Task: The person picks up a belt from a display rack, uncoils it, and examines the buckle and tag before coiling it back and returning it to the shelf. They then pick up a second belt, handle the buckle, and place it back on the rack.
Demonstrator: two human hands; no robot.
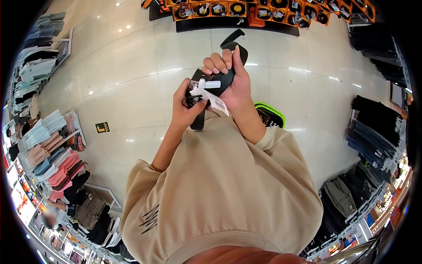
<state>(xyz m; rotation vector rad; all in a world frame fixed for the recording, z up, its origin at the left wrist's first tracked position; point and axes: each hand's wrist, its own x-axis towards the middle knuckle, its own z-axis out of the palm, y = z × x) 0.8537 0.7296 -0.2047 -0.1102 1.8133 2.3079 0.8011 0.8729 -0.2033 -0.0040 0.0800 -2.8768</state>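
A black belt (226,79) is held in front of my chest, over the floor. My left hand (187,105) pinches its buckle end (202,75), thumb and fingers closed around it. There a white paper tag (216,104) and a white plastic security tag (211,84) hang from the belt. My right hand (237,83) wraps around the strap, thumb pointing up, and a loop of strap (233,38) sticks out beyond it. Another length of strap (198,123) drops below my left hand. The buckle is partly covered by the tags and fingers.
Orange compartments (220,9) with coiled belts stand ahead on a dark base. A basket with a green rim (271,115) is by my right forearm. Clothes racks (57,154) line the left, dark trousers (373,127) the right. A person (50,218) is at the lower left.
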